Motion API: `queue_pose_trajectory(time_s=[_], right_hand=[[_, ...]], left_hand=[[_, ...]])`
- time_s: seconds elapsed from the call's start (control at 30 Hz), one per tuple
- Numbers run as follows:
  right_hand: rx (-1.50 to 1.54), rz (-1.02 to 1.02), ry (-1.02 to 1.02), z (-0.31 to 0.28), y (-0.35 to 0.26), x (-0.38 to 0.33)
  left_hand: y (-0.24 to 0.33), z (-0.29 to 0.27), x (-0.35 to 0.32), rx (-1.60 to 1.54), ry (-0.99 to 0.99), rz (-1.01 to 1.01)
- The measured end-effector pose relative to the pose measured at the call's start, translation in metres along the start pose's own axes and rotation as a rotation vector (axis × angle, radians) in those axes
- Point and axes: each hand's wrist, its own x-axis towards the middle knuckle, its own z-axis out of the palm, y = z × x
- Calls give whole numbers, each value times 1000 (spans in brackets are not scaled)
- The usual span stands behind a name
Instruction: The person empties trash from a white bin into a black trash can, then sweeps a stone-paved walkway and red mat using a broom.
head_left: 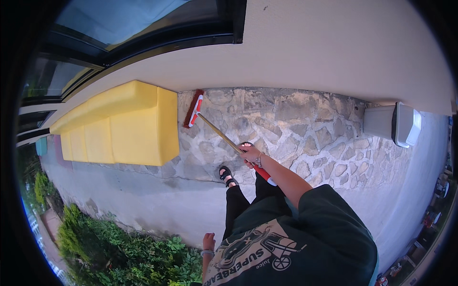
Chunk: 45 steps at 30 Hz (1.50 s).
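The person is standing on a stone-paved patio [305,128] and sweeping with a broom [210,125]. The right hand [251,155] is wrapping its grip closed around the broom's wooden shaft, just above the red sleeve at the near end, which is running on under the forearm. The shaft is slanting away to the far left, and the red broom head [193,108] is resting on the stones at the foot of the wall [334,52], just beside the right end of a yellow bench [124,124]. The left hand [208,242] is hanging low at the person's side, near the green plants [129,252], holding nothing; its fingers are lying loose, though how far they are spread is hard to tell. Two sandalled feet [228,175] are planted on the stones near the broom's near end. As for progress, the paving is showing no clear dirt or leaf pile anywhere, so it is hard to judge how much is swept; with the head tucked into the far corner by the bench, the work seems to be under way along the wall, with the wide stretch to the right possibly left to do. Far to the right, a grey bin [381,122] is standing against the wall with its white lid [410,127] seemingly swung open; what is inside is not showing.
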Motion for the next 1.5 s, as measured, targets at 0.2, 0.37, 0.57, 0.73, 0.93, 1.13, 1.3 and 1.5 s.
queue_pose_trajectory(time_s=[0.2, 0.37, 0.57, 0.73, 0.93, 1.13, 1.3, 1.5], right_hand=[[338, 140, 320, -33, 142, -141], [-58, 108, 679, 19, 184, -216], [-131, -20, 603, 77, 117, -300], [24, -191, 274, 78, 68, -186], [221, -196, 91, 49, 46, -52], [305, -224, 128, -22, 95, -82], [675, -171, 379, -80, 190, -162], [641, -158, 703, -60, 202, -254]], left_hand=[[-107, -91, 57, 757, -205, 477], [-111, -150, 92, 1032, -137, 695], [-106, -169, 99, 1142, -257, 648], [-129, -169, 140, 1058, -326, 719], [-24, -179, 112, 1301, -316, 865], [-42, -219, 133, 1304, -290, 874], [-23, -198, 128, 1338, -260, 834], [41, -129, 97, 1195, -317, 560]])
